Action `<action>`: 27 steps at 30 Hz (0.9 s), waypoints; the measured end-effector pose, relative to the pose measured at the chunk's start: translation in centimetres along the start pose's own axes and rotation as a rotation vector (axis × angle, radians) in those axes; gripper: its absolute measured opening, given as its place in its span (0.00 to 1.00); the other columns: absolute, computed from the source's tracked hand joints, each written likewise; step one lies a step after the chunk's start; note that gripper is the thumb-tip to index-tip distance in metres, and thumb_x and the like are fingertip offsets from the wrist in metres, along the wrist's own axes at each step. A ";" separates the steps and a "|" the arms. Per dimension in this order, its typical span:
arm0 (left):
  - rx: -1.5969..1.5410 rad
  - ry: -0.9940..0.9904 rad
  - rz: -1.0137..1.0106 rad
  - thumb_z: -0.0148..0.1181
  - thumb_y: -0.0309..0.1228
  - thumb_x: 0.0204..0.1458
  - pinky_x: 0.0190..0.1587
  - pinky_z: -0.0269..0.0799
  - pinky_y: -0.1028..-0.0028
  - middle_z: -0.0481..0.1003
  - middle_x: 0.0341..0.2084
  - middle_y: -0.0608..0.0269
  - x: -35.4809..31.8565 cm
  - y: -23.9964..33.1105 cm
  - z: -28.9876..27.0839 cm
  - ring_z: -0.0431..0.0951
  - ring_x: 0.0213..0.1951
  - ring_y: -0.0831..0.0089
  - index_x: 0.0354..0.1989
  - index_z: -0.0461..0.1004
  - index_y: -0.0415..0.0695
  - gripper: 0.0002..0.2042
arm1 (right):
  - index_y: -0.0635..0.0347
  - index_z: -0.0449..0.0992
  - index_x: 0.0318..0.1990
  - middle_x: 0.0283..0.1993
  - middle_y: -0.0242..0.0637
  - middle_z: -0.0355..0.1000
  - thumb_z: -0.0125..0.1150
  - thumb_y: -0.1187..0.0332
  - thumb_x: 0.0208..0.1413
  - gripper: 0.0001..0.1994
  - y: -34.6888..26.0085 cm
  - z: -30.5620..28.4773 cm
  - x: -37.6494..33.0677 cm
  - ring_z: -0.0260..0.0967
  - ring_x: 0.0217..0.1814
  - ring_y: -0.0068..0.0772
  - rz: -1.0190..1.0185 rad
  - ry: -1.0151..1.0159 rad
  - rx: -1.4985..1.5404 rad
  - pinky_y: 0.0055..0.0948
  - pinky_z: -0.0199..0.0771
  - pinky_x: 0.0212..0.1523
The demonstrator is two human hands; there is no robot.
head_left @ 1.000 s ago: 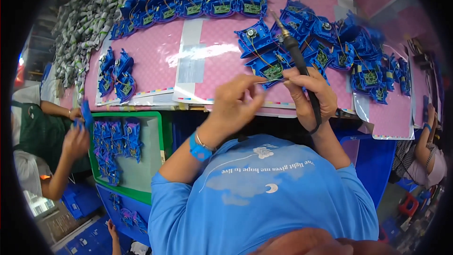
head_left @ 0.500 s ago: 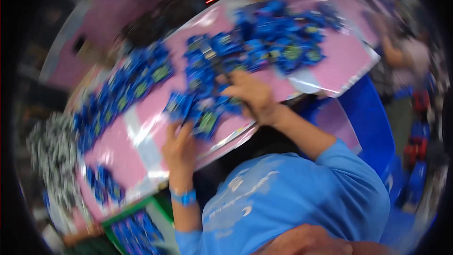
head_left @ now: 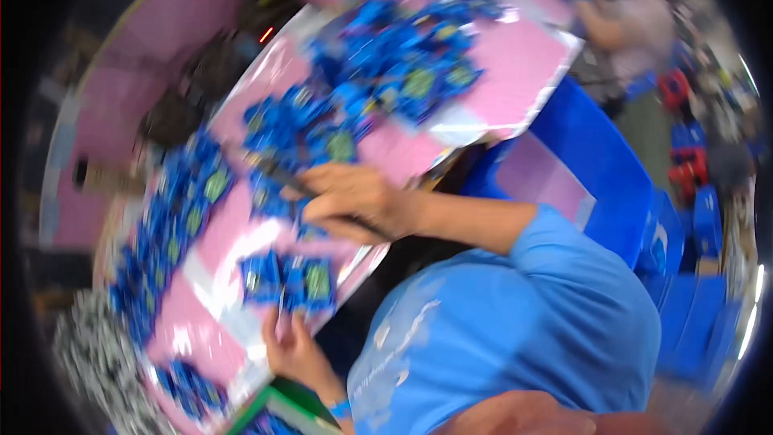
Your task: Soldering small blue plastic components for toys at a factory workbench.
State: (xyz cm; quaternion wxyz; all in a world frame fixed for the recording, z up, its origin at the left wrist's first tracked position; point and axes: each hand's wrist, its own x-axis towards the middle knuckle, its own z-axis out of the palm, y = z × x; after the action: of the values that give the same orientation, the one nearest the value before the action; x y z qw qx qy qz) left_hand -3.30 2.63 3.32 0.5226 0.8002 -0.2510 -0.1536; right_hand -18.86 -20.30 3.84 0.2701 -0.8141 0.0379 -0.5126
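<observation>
Motion is blurring this downward view of a person in a blue T-shirt, who is working at a pink-covered worktop. Just left of centre, the right hand is holding a soldering iron, its grip wrapping around the dark handle, which is slanting toward the upper left above some blue casings. Lower down, left of centre, the left hand is reaching up to the lower edge of an opened blue casing, which is lying on the worktop with a green circuit board showing in its right part. A thin streak is showing at the left fingertips; whether that grip is grasping something, one cannot tell. More blue casings are lying in a heap at upper centre and in a long row down the left side. Grey bundles are filling the lower left; a green-rimmed tray is showing at the bottom. At upper right, another person is sitting or standing near the worktop's far end.
</observation>
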 end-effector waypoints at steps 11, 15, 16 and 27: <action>-0.456 -0.242 -0.038 0.69 0.15 0.47 0.26 0.56 0.87 0.78 0.49 0.65 -0.1 0.0 1.0 0.57 0.23 0.94 0.53 0.79 0.37 0.21 | 0.62 0.69 0.59 0.67 0.69 0.65 0.77 0.70 0.50 0.30 -2.4 2.4 -1.6 0.64 0.72 0.62 0.166 -0.390 0.409 0.51 0.63 0.70; -0.726 -0.145 -0.078 0.67 0.20 0.54 0.28 0.57 0.86 0.75 0.39 0.71 0.4 0.5 -0.1 0.58 0.25 0.93 0.51 0.80 0.38 0.15 | 0.64 0.71 0.56 0.59 0.65 0.73 0.70 0.71 0.55 0.22 -2.7 1.2 -0.9 0.71 0.65 0.59 0.052 -0.345 0.282 0.51 0.68 0.65; -0.806 -0.104 -0.089 0.65 0.22 0.58 0.29 0.57 0.86 0.73 0.34 0.73 0.6 0.5 -0.3 0.59 0.26 0.93 0.50 0.80 0.38 0.12 | 0.65 0.73 0.55 0.55 0.63 0.76 0.66 0.70 0.58 0.18 -3.0 0.8 -0.7 0.74 0.61 0.57 -0.006 -0.333 0.224 0.49 0.71 0.61; 0.205 -0.033 0.661 0.70 0.21 0.46 0.24 0.72 0.70 0.75 0.24 0.63 4.2 1.8 1.4 0.77 0.21 0.68 0.44 0.82 0.46 0.16 | 0.68 0.77 0.48 0.43 0.53 0.80 0.61 0.75 0.60 0.10 -3.4 0.8 -1.0 0.77 0.40 0.46 0.096 -0.185 0.246 0.39 0.76 0.43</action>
State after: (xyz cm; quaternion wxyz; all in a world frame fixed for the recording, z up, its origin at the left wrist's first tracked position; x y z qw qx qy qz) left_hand -0.97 -1.40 4.44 0.4571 0.7212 -0.5192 0.0373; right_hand -19.38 -16.78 4.44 0.3945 -0.8159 -0.0112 -0.4225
